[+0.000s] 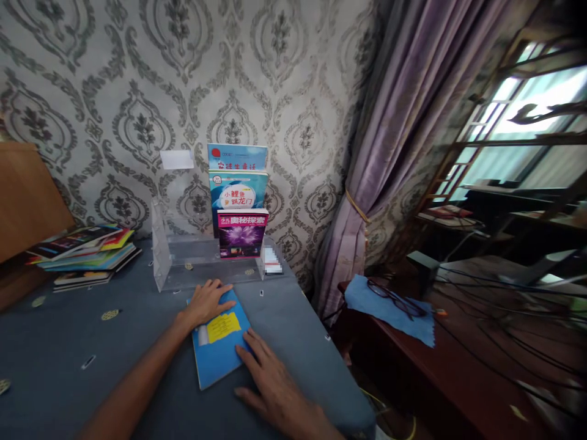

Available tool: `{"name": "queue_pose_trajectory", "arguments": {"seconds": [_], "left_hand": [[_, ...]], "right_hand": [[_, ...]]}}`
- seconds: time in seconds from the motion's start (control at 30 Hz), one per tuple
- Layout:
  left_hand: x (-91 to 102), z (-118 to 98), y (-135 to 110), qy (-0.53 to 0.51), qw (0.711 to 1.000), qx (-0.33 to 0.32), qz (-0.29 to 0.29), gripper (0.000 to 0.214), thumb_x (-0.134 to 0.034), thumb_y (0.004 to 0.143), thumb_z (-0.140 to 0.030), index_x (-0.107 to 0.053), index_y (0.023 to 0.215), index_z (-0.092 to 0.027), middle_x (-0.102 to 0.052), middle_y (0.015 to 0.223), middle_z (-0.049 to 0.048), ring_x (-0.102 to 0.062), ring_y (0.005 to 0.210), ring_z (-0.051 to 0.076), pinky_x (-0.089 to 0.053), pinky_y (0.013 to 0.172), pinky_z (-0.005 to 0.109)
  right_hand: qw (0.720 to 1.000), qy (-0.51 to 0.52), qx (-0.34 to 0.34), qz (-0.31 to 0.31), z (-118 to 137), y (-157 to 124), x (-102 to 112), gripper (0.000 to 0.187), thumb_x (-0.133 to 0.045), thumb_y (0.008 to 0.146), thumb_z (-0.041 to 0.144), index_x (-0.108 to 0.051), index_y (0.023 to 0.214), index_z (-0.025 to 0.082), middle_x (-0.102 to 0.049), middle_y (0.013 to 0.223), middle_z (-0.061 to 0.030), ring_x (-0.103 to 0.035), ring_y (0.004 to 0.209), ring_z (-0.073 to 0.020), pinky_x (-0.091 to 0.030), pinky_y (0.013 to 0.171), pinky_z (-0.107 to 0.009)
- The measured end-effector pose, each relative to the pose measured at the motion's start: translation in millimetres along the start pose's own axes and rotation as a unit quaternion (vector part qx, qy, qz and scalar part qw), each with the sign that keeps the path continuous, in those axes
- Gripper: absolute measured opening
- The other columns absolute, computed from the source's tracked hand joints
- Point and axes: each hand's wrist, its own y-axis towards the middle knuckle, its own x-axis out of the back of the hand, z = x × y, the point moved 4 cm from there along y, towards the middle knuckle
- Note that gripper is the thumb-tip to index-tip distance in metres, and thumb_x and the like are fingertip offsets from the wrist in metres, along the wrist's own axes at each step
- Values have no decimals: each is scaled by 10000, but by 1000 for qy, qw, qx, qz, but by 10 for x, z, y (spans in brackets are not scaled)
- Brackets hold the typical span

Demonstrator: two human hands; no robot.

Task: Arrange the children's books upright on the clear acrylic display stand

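Note:
A blue book (219, 360) with a yellow patch on its cover lies flat on the table in front of a clear acrylic book rack (192, 260). Across the book's upper left part rests my left hand (208, 304), its fingers stretched out. My right hand (270, 376) is at the book's right edge, fingertips touching it and thumb spread apart. Upright in the right side of the rack stand a purple book (243, 235), a teal book (239, 190) behind it and a light blue book (237, 156) at the back.
Left of the rack is an untidy stack of books (92, 253) on the grey-blue tablecloth (151, 342). A purple curtain (380, 140) hangs at the right. Beyond it, a dark red desk (394, 342) bears a blue cloth (385, 308), glasses (398, 299) and cables.

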Motion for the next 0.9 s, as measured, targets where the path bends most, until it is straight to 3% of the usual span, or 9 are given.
{"name": "queue_pose_trajectory", "arguments": {"seconds": [0.4, 0.6, 0.73, 0.9], "left_hand": [[284, -16, -431, 34, 995, 79, 53, 554, -445, 951, -491, -576, 1376, -160, -626, 1267, 202, -616, 1138, 372, -480, 915, 463], [321, -1, -713, 24, 992, 108, 68, 519, -403, 959, -457, -620, 1294, -125, -664, 1220, 201, -637, 1118, 361, -463, 936, 464], [309, -17, -866, 26, 988, 132, 74, 482, -384, 957, -462, -688, 1143, -136, -682, 1169, 191, -650, 1084, 346, -462, 923, 452], [303, -60, -968, 42, 985, 140, 96, 462, -365, 960, -448, -695, 1070, -144, -696, 1115, 180, -654, 1053, 331, -461, 896, 431]], "right_hand": [[997, 6, 48, 57, -109, 15, 21, 988, -646, 777, 727, -307, 1560, 230, -199, 1636, -212, -160, 1518, -392, -210, 1200, -614], [992, -4, 113, 49, -194, 23, 25, 1041, -723, 734, 686, -254, 1572, 283, -190, 1648, -182, -148, 1521, -389, -133, 1204, -635], [986, 5, 141, 87, -217, 11, 51, 1074, -756, 705, 668, -259, 1570, 271, -196, 1639, -210, -136, 1518, -409, -110, 1187, -664], [982, -18, 167, 89, -150, -48, 76, 880, -730, 823, 522, -282, 1556, 331, -239, 1633, -183, -191, 1514, -376, -188, 1185, -637]]}}
